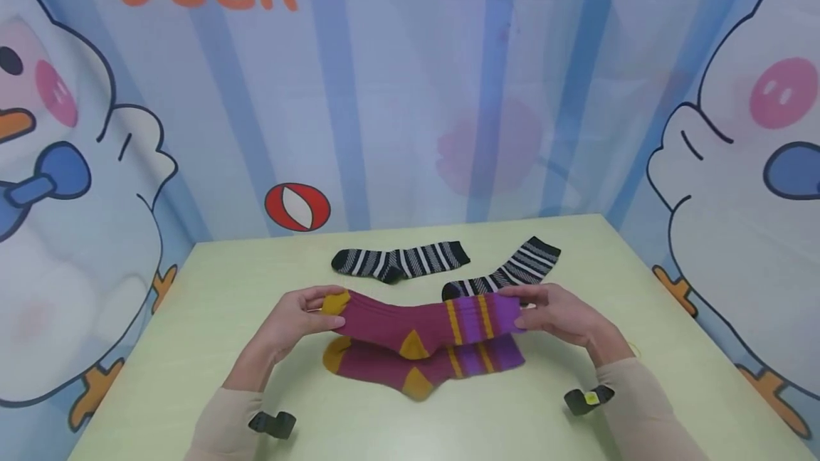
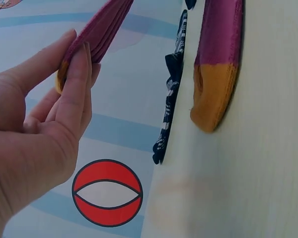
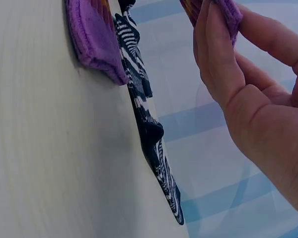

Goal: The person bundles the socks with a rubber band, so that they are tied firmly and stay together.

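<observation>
A maroon sock (image 1: 384, 320) with mustard toe and heel and a purple striped cuff is stretched level between both hands, above the table. My left hand (image 1: 291, 319) pinches its toe between thumb and fingers; in the left wrist view the left hand (image 2: 54, 109) hides most of that toe. The cuff end is pinched by my right hand (image 1: 560, 315), and the right wrist view shows the right hand (image 3: 253, 84) with thumb and fingers on the purple edge. Beneath lies a matching maroon sock (image 1: 378, 368) flat on the table, its upper part covered by the raised one.
Farther back on the pale table (image 1: 256, 272) lie a black-and-white striped sock (image 1: 416, 260) and, to its right, a second striped sock (image 1: 522, 265), partly behind the raised sock. A printed cloth backdrop (image 1: 410, 91) stands along the back and sides.
</observation>
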{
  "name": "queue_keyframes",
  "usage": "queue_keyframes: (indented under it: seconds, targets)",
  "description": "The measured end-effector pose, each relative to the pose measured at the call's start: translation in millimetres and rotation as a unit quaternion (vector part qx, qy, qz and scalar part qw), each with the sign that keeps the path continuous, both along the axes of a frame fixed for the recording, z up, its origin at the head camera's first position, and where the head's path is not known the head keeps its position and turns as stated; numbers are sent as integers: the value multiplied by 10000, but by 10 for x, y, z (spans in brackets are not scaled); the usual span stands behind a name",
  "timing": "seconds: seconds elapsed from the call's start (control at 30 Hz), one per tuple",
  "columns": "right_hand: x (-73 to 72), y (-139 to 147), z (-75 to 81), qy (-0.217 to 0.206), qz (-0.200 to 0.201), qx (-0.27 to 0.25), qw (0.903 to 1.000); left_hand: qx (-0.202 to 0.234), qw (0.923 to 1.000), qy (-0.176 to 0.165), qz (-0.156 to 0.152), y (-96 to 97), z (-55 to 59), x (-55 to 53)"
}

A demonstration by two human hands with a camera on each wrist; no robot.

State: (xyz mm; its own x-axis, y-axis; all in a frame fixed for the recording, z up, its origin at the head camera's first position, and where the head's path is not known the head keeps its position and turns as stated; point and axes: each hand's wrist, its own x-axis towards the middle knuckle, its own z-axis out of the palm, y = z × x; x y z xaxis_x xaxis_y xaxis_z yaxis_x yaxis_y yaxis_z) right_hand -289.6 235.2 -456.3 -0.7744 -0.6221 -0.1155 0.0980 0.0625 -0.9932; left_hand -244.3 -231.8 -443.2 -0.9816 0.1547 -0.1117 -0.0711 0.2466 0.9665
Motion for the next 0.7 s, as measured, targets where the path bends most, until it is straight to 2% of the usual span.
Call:
queue_keyframes:
  seconds: [0.2,0.5,0.7]
  targets:
    - [10,29,19,-100,166,132,9997,-94,9996,-252,-98,-4,-6,45]
    - [46,44,-2,-286,502,423,9974,-30,9953,-447,-857,-5,-82,86]
    - [59,32,-24,-353,591,558,9961,-380,9935,-550,-917,11,-104,89]
